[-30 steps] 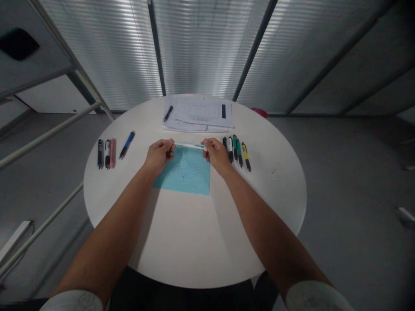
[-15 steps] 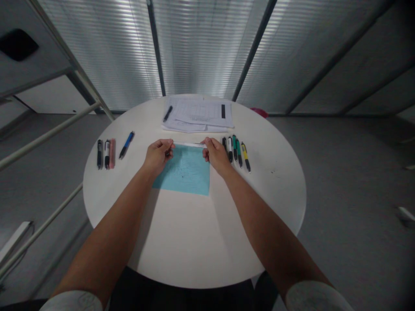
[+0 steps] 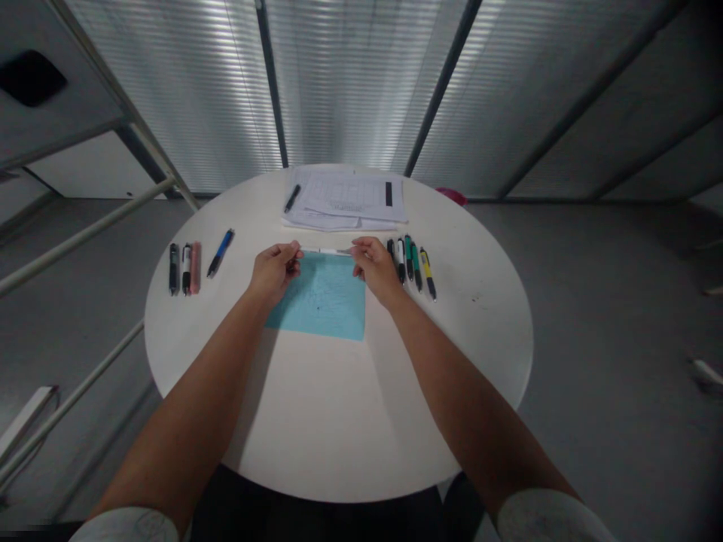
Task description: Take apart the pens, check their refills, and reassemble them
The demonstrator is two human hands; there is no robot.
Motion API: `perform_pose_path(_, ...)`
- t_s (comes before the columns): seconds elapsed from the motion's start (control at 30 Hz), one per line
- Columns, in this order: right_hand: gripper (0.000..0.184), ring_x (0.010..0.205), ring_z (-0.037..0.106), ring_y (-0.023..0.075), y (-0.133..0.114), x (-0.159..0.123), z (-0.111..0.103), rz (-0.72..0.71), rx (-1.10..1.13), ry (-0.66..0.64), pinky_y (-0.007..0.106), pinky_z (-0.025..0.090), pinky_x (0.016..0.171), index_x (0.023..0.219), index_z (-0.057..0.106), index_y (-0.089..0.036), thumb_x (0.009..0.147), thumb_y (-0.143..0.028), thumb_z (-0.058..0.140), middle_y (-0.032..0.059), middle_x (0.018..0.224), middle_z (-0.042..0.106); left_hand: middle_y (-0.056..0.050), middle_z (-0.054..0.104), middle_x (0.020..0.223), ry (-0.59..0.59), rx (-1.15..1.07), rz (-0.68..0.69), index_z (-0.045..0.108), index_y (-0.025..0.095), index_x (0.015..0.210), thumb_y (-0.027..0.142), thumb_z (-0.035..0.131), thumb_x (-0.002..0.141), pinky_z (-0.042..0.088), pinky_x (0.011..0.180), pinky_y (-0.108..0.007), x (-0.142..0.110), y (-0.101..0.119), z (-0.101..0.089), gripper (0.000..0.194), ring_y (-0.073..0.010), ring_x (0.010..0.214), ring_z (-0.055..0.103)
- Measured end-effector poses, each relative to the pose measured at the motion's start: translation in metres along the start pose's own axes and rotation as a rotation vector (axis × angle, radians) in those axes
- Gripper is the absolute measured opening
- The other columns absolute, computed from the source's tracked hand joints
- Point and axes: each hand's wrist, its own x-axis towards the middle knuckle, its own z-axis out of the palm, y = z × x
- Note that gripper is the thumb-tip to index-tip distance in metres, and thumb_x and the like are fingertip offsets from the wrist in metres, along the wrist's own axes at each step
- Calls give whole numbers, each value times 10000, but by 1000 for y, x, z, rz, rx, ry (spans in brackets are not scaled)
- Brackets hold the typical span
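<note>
A slim white pen (image 3: 327, 251) runs level between my hands, above the far edge of a light blue sheet (image 3: 321, 305) with dark marks on it. My left hand (image 3: 274, 271) is closed, pinching the pen's left end between thumb and fingers. At the other end, my right hand (image 3: 374, 267) has its thumb and forefinger around the greyish tip. A small dark mark shows near the pen's middle. The fingertips of both hands hide its ends. Just right of my right hand lies a row of pens (image 3: 413, 263), green, white, black and yellow.
Papers (image 3: 350, 199) with a black pen (image 3: 292, 198) on them lie at the back of the round white table (image 3: 339, 421). To the left are a blue pen (image 3: 221, 253), two dark-and-white pens (image 3: 179, 269) and a pink one (image 3: 195, 268). White rails (image 3: 84, 233) stand beside the table.
The fingers of my right hand have lifted and loosened slightly at the pen's right end, and more of the pen shows. My left hand has shifted very slightly left.
</note>
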Motion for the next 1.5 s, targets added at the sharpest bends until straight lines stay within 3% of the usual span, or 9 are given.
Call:
perform_pose_path(0.17,343,432,462,68,0,0,0,42,-74,-57,190,324,413,827,549,-218,850,-560,544,-42,581,589,-12,599,688,-10,-7,7,604,144,697,251,798,711,406,462,-184,0,0,-1,222,-59,516,495)
perform_pose_path(0.23,281,468,493,71,0,0,-1,20,-59,-44,191,334,418,872,555,-228,773,-471,657,-40,674,631,-13,598,686,-10,-7,5,601,144,693,252,794,716,406,459,-185,0,0,-1,223,-60,514,496)
perform_pose_path(0.37,424,519,564,82,-3,0,-2,44,46,-35,199,360,413,1004,538,-256,666,-413,741,-29,883,676,-16,602,683,-15,5,7,608,140,690,224,774,727,407,454,-184,0,-1,-1,189,-60,507,494)
perform_pose_path(0.57,394,434,468,83,-5,-3,0,71,-35,-88,195,344,420,817,572,-215,837,-607,543,-34,522,569,-18,605,674,-20,5,10,604,142,680,210,767,723,403,453,-187,0,-1,-1,181,-62,508,501)
perform_pose_path(0.77,434,557,546,73,-2,-1,-2,-1,26,-1,198,392,424,1038,557,-254,673,-402,738,17,1053,650,-18,602,667,-20,7,6,617,133,688,184,748,725,399,445,-185,2,-2,-1,145,-62,501,507)
perform_pose_path(0.97,343,460,485,83,0,-1,1,56,-55,-79,187,353,426,893,578,-210,850,-548,534,-43,564,549,-19,598,666,-27,-5,16,616,126,683,168,744,720,411,441,-180,3,-3,-2,140,-64,503,507)
perform_pose_path(1.2,430,548,553,65,1,1,-3,20,-16,-38,192,376,408,1049,549,-248,654,-327,702,8,1038,613,-21,601,674,-29,-5,10,622,126,695,137,711,737,415,443,-175,3,-3,-2,100,-63,509,516)
perform_pose_path(1.4,337,469,496,75,2,0,1,74,-52,-98,185,343,436,869,621,-201,841,-530,556,-28,581,601,-15,589,656,-21,-6,14,599,131,680,144,712,738,410,435,-181,4,-3,-2,127,-65,495,508)
perform_pose_path(1.5,302,463,483,70,0,1,1,61,-20,-76,186,331,429,859,619,-200,792,-494,642,-38,589,607,-11,580,642,-14,-23,3,582,141,672,124,699,744,404,429,-182,4,-2,-2,138,-71,498,511)
